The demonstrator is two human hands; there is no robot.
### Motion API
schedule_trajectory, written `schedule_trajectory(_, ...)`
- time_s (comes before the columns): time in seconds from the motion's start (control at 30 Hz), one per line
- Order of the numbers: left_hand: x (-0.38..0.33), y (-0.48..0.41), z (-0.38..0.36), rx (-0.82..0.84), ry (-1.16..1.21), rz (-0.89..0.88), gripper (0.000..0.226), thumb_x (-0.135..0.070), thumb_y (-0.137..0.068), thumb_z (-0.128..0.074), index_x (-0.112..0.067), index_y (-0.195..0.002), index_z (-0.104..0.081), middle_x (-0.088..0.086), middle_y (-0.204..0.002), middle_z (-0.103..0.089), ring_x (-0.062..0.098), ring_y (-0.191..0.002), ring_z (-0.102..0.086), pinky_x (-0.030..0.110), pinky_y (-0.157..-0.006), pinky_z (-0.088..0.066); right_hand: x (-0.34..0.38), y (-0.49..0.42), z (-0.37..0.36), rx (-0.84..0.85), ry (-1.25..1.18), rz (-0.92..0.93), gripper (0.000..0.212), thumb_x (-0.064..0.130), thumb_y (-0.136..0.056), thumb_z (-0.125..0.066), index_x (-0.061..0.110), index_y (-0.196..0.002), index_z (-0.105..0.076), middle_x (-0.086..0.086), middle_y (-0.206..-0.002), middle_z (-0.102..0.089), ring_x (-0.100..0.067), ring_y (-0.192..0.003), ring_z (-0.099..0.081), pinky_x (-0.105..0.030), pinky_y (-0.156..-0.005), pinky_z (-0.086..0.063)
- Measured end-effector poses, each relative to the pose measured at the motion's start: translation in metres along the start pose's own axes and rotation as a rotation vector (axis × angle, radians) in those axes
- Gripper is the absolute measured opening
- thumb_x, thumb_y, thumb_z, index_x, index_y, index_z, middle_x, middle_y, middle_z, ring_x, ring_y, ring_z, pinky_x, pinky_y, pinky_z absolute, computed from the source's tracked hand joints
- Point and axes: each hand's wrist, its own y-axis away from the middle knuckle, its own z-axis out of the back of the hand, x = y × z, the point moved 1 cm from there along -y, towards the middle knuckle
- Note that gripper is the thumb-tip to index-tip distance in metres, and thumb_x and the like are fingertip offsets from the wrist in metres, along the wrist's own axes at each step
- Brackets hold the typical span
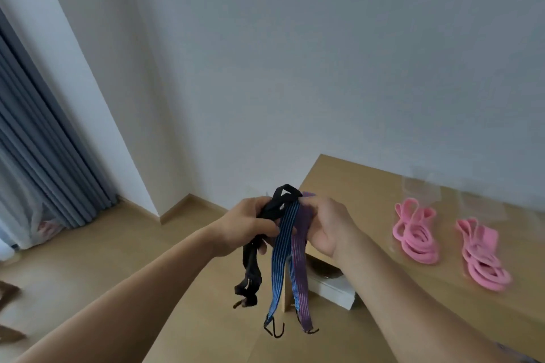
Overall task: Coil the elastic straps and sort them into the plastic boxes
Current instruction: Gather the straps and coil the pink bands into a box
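The left hand (250, 224) grips the limp black strap (250, 268), the right hand (324, 224) pinches the striped straps (281, 259) at their tops: they look light and springy, likely best held at the fold.

1. Your left hand (246, 225) grips the black strap (250, 268), which dangles below it.
2. Your right hand (326, 224) pinches the purple strap (299, 274); the blue strap (281, 262) hangs between.
3. The left pink coil (414, 234) and right pink coil (483, 256) lie apart on the table (354, 186).
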Motion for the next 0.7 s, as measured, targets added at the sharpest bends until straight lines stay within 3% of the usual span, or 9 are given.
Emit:
schedule_trajectory(0.1, -0.002, -0.012, -0.013, -0.074, 0.154, 0.048, 0.02, -0.007, -0.073, -0.058, -0.024, -0.075, -0.069, 0.021, -0.094, -0.071, 0.04, -0.082, -0.069, 0.032, -0.051, -0.052, 0.004, 0.004, 0.01, -0.002, 0.059, 0.041, 0.011, -0.008, -0.092, -0.048, -0.004, -0.1, -0.055, -0.023, -0.079, -0.062, -0.033, -0.061, -0.064, -0.036, -0.053, -0.051)
schedule_trajectory(0.17, -0.002, -0.021, -0.018, -0.145, 0.224, 0.094, 0.016, -0.01, -0.075, -0.057, -0.012, -0.088, -0.066, 0.028, -0.099, -0.07, 0.043, -0.085, -0.069, 0.032, -0.05, -0.05, 0.006, 0.005, 0.02, -0.028, 0.101, 0.069, 0.01, -0.011, -0.089, -0.049, -0.003, -0.09, -0.055, -0.022, -0.076, -0.062, -0.032, -0.062, -0.064, -0.038, -0.059, -0.054)
schedule_trajectory(0.3, -0.003, -0.038, -0.03, -0.201, 0.225, 0.184, 0.023, -0.024, -0.093, -0.061, -0.002, -0.1, -0.056, 0.02, -0.088, -0.073, 0.037, -0.078, -0.071, 0.029, -0.047, -0.047, 0.009, 0.007, 0.033, -0.076, 0.29, 0.149, 0.015, -0.011, -0.086, -0.052, 0.003, -0.085, -0.057, -0.019, -0.079, -0.061, -0.031, -0.069, -0.062, -0.042, -0.069, -0.05)
schedule_trajectory(0.4, -0.005, -0.056, -0.043, -0.185, 0.169, 0.144, 0.03, -0.028, -0.089, -0.07, -0.002, -0.097, -0.06, 0.013, -0.082, -0.067, 0.025, -0.067, -0.065, 0.029, -0.047, -0.045, 0.012, 0.009, 0.036, -0.077, 0.364, 0.203, 0.015, -0.01, -0.085, -0.054, -0.003, -0.096, -0.062, -0.022, -0.086, -0.062, -0.035, -0.077, -0.062, -0.057, -0.08, -0.053)
schedule_trajectory(0.47, -0.004, -0.067, -0.048, -0.205, 0.179, 0.094, 0.029, -0.025, -0.086, -0.075, -0.002, -0.094, -0.058, 0.012, -0.079, -0.064, 0.021, -0.063, -0.062, 0.028, -0.047, -0.046, 0.017, 0.01, 0.04, -0.099, 0.299, 0.211, 0.018, -0.012, -0.085, -0.053, -0.007, -0.101, -0.06, -0.022, -0.082, -0.064, -0.037, -0.072, -0.064, -0.065, -0.076, -0.054)
schedule_trajectory(0.53, -0.003, -0.076, -0.051, -0.238, 0.186, 0.033, 0.036, -0.028, -0.08, -0.08, -0.002, -0.094, -0.058, 0.008, -0.076, -0.063, 0.018, -0.062, -0.062, 0.027, -0.048, -0.046, 0.024, 0.013, 0.045, -0.094, 0.205, 0.208, 0.015, -0.012, -0.088, -0.052, -0.008, -0.1, -0.059, -0.02, -0.073, -0.067, -0.034, -0.064, -0.069, -0.059, -0.064, -0.059)
schedule_trajectory(0.6, -0.002, -0.084, -0.05, -0.298, 0.132, -0.036, 0.051, -0.039, -0.069, -0.084, -0.004, -0.093, -0.057, 0.006, -0.076, -0.061, 0.017, -0.063, -0.059, 0.028, -0.049, -0.044, 0.033, 0.015, 0.048, -0.116, 0.215, 0.228, 0.013, -0.01, -0.09, -0.052, -0.007, -0.099, -0.061, -0.016, -0.072, -0.071, -0.029, -0.065, -0.071, -0.044, -0.057, -0.061)
schedule_trajectory(0.63, -0.002, -0.089, -0.048, -0.335, 0.106, -0.065, 0.058, -0.046, -0.062, -0.084, -0.005, -0.092, -0.056, 0.005, -0.076, -0.059, 0.016, -0.061, -0.056, 0.028, -0.049, -0.043, 0.038, 0.014, 0.05, -0.145, 0.238, 0.244, 0.014, -0.009, -0.091, -0.053, -0.006, -0.102, -0.061, -0.016, -0.077, -0.071, -0.028, -0.069, -0.071, -0.042, -0.062, -0.061)
schedule_trajectory(0.7, -0.006, -0.098, -0.045, -0.369, 0.117, -0.121, 0.063, -0.055, -0.054, -0.08, -0.01, -0.092, -0.057, -0.001, -0.074, -0.059, 0.009, -0.055, -0.053, 0.024, -0.048, -0.042, 0.047, 0.013, 0.049, -0.191, 0.292, 0.276, 0.016, -0.005, -0.092, -0.055, -0.005, -0.107, -0.061, -0.02, -0.09, -0.067, -0.031, -0.082, -0.067, -0.052, -0.083, -0.055)
